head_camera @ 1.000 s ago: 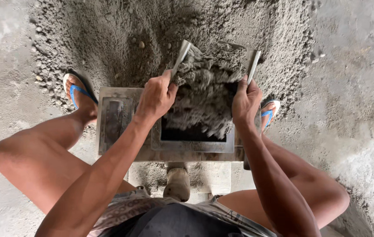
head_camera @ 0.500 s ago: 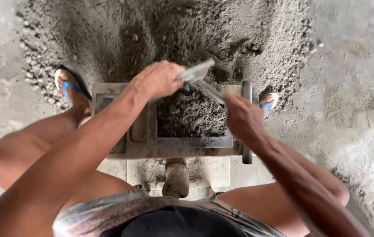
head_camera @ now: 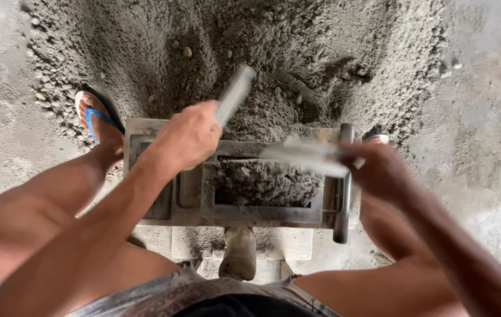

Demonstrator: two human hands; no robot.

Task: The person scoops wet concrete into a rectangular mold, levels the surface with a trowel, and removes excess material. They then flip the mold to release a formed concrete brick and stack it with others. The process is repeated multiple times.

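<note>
Both hands have moved apart since half a second ago. Left hand [head_camera: 189,136] grips one flat scraper [head_camera: 234,94], which points to 1 o'clock over the grey mix pile [head_camera: 274,64]. Right hand [head_camera: 380,170] closes on a second, blurred scraper [head_camera: 306,157], pointing to 9 o'clock over the one metal mould [head_camera: 262,212], half filled. Mould edges are bare; open floor [head_camera: 485,117] lies at 3 o'clock.

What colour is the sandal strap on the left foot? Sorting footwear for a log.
Blue, on the sandal strap, head view.
</note>
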